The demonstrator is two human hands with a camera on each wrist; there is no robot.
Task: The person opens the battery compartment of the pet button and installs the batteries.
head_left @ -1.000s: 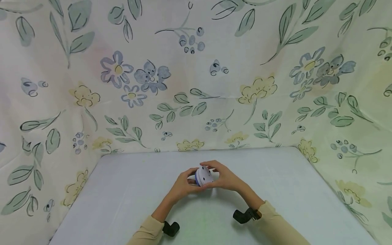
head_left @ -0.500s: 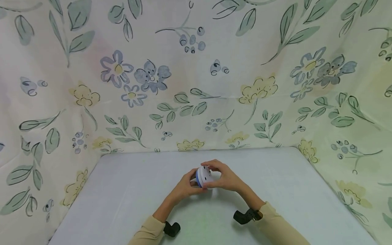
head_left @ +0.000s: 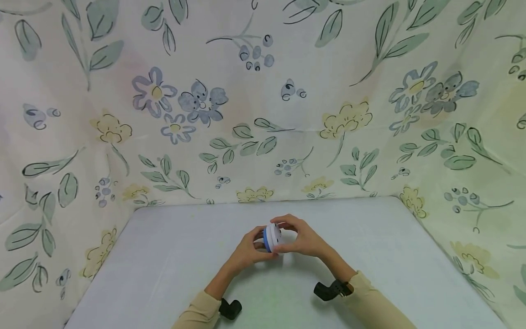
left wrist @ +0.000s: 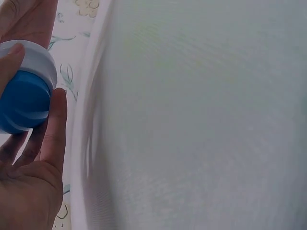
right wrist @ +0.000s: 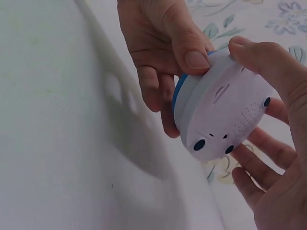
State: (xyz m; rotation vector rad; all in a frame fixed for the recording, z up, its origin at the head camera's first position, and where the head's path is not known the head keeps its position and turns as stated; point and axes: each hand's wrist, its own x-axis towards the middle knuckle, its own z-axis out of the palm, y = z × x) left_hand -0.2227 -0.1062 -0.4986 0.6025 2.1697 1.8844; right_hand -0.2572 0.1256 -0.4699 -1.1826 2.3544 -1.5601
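Between both hands, above the table, a round white-and-blue device (head_left: 271, 238) is held tilted on its side. Its white face (right wrist: 225, 112), seen in the right wrist view, carries several dark oval spots, a slot and a patch of tiny holes. My left hand (head_left: 245, 250) grips the blue half (left wrist: 24, 103), thumb on one side and fingers on the other. From the right, my right hand (head_left: 304, 240) holds the white rim, its thumb on the near edge and its fingers around the far side.
A white-covered table (head_left: 185, 256) lies beneath the hands. Floral cloth (head_left: 263, 155) hangs behind it and at both sides. Black wrist cameras (head_left: 231, 309) sit below each hand, at the beige sleeves (head_left: 199, 308).
The device has turned between the hands: its white spotted face now points more to the right, and more of the blue side shows. Both hands have barely shifted.
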